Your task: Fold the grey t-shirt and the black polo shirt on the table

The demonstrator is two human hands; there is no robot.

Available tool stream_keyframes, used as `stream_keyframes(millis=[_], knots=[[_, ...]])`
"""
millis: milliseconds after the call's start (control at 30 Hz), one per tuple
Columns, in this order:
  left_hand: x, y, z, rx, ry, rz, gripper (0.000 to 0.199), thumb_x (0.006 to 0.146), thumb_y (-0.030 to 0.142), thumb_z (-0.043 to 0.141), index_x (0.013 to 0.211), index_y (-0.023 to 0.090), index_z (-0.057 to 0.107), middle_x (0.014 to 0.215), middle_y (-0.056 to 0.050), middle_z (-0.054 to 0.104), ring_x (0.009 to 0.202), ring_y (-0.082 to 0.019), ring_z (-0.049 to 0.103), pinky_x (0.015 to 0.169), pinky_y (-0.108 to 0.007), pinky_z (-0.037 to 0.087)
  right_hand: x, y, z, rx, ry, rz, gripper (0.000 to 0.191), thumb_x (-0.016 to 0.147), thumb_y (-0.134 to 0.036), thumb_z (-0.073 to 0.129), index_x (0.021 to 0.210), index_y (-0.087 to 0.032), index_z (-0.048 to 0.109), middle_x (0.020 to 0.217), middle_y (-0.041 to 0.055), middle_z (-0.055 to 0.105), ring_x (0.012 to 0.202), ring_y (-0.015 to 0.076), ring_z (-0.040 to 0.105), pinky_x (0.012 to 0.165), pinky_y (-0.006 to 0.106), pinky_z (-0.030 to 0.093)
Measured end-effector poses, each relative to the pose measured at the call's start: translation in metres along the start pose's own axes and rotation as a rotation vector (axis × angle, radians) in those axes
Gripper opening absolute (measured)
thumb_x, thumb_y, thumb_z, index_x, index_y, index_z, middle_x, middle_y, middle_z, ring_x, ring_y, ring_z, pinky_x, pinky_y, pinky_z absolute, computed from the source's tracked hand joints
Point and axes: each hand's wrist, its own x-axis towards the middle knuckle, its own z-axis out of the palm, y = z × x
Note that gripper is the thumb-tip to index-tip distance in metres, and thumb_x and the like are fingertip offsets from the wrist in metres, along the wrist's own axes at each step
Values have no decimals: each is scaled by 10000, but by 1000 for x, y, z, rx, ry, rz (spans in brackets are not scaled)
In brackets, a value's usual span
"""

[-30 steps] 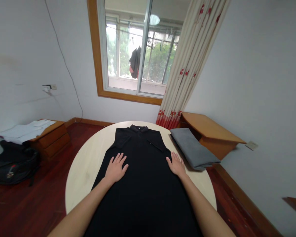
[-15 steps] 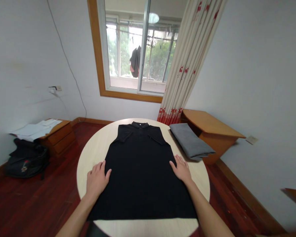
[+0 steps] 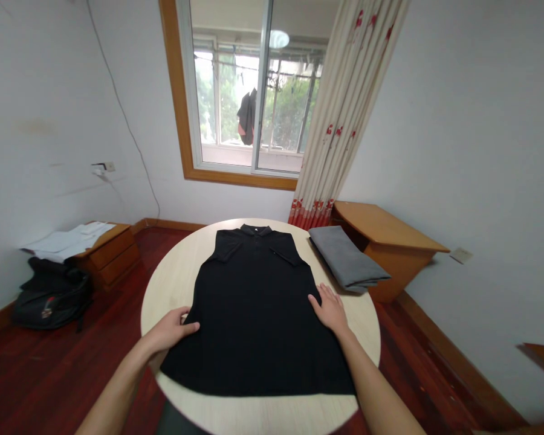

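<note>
A black short-sleeved polo shirt (image 3: 256,320) lies spread out on a round pale wooden table (image 3: 172,278), its collar towards the window. My left hand (image 3: 171,330) pinches the shirt's left side edge, thumb on top and fingers curled at the edge; the cloth there is drawn slightly up. Across from it, my right hand (image 3: 330,307) rests flat with its fingers apart on the shirt's right edge, partly over the table. A folded grey cloth (image 3: 347,257) lies on the table beyond my right hand.
To the right of the table stands a wooden desk (image 3: 385,226). A low drawer cabinet (image 3: 113,248) with papers (image 3: 68,238) on it is at the left, a black bag (image 3: 49,293) beside it. Behind the table hangs a flowered curtain (image 3: 330,121) by the window.
My left hand has gone from lying flat beside the shirt to gripping its left edge, slightly nearer to me. The shirt's lower left hem now curves. My right hand stays in place.
</note>
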Motion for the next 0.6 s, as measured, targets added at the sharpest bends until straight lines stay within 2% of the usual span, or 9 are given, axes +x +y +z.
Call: stream_keyframes(millis=[67, 167, 200, 267, 333, 400, 500, 567, 600], knots=[[7, 24, 14, 81, 42, 93, 498, 643, 426, 713, 1079, 184, 718, 1097, -81, 759, 1043, -315, 695, 946, -383, 534, -1, -1, -1, 7, -2, 2, 641, 985, -487, 330, 1486, -97, 420, 1579, 119, 356, 1479, 235, 274, 1204, 406, 158], [16, 49, 56, 307, 81, 186, 549, 738, 315, 612, 1266, 172, 656, 1270, -108, 687, 1187, -299, 628, 1070, -383, 439, -1, -2, -3, 15, -9, 4, 643, 987, -488, 329, 1491, -98, 412, 1581, 121, 352, 1481, 235, 270, 1202, 405, 165], [16, 52, 74, 406, 64, 185, 590, 754, 286, 595, 1329, 156, 615, 1340, -125, 640, 1241, -294, 591, 1091, -375, 417, -1, -2, -4, 15, -8, 3, 641, 987, -488, 330, 1490, -98, 415, 1579, 124, 355, 1480, 237, 274, 1201, 404, 168], [11, 51, 106, 590, -55, 155, 672, 759, 259, 596, 1412, 112, 540, 1402, -164, 581, 1270, -306, 567, 1093, -370, 414, -2, -1, -4, 13, -3, -4, 633, 988, -482, 335, 1483, -97, 427, 1573, 130, 365, 1475, 241, 286, 1199, 404, 173], [1, 43, 128, 692, -148, 135, 721, 774, 254, 586, 1466, 93, 470, 1387, -189, 587, 1245, -324, 584, 1056, -384, 448, -2, -1, -6, 17, -2, -11, 624, 988, -472, 346, 1475, -94, 436, 1567, 134, 376, 1469, 243, 298, 1197, 408, 183], [-7, 35, 136, 726, -175, 137, 742, 790, 264, 575, 1496, 92, 422, 1352, -199, 610, 1219, -337, 599, 1021, -399, 471, -4, -6, -11, 25, -3, 7, 610, 984, -448, 369, 1465, -80, 445, 1558, 150, 387, 1463, 257, 309, 1193, 430, 198], [-5, 31, 125, 669, -278, 149, 749, 792, 351, 624, 1484, 123, 449, 1134, -160, 728, 1072, -325, 677, 926, -390, 515, -12, -26, -27, 59, 63, 13, 582, 957, -375, 435, 1452, -69, 455, 1545, 179, 397, 1453, 296, 316, 1183, 484, 210], [12, 35, 112, 555, -423, 98, 652, 808, 476, 639, 1366, 143, 588, 864, -99, 760, 836, -292, 725, 769, -364, 551, -22, -51, -39, 153, 111, -102, 561, 939, -350, 469, 1447, -112, 470, 1524, 163, 430, 1427, 291, 356, 1176, 477, 236], [26, 40, 104, 502, -449, 60, 583, 828, 541, 619, 1249, 142, 669, 756, -74, 739, 723, -268, 717, 686, -348, 550, -29, -66, -44, 234, 87, -202, 542, 941, -362, 473, 1440, -150, 487, 1494, 143, 471, 1385, 269, 415, 1157, 438, 287]])
